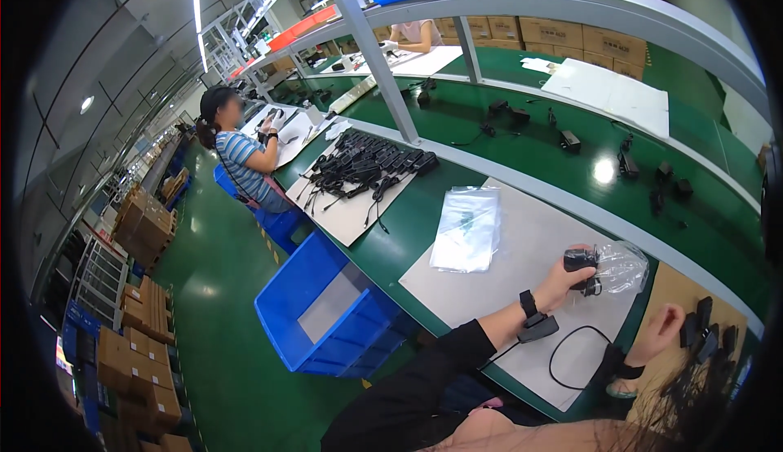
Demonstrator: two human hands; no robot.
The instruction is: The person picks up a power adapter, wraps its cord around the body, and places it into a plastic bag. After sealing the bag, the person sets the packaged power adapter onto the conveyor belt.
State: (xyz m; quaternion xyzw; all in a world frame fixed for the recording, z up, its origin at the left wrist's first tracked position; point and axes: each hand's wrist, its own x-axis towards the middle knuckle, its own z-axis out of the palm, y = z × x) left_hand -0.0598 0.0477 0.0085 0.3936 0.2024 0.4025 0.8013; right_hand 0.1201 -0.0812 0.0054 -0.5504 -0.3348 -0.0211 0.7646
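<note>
My left hand [559,279] is closed around a black power adapter [580,259] over the right part of the work mat. A clear plastic bag [623,269] surrounds or adjoins the adapter's right end; how far it reaches inside I cannot tell. My right hand [655,334] is raised at the right, beside several black adapters [706,328] on a brown board. Its fingers look loosely apart, partly hidden, with nothing visible in them. A stack of clear plastic bags [466,230] lies flat on the mat, left of my left hand.
A blue bin [314,321] stands left of the bench. Beyond the mat [530,232] lies a heap of black adapters with cables [363,162]. A metal shelf frame [555,176] crosses behind, with a conveyor carrying scattered adapters. A co-worker [245,154] sits at the far left.
</note>
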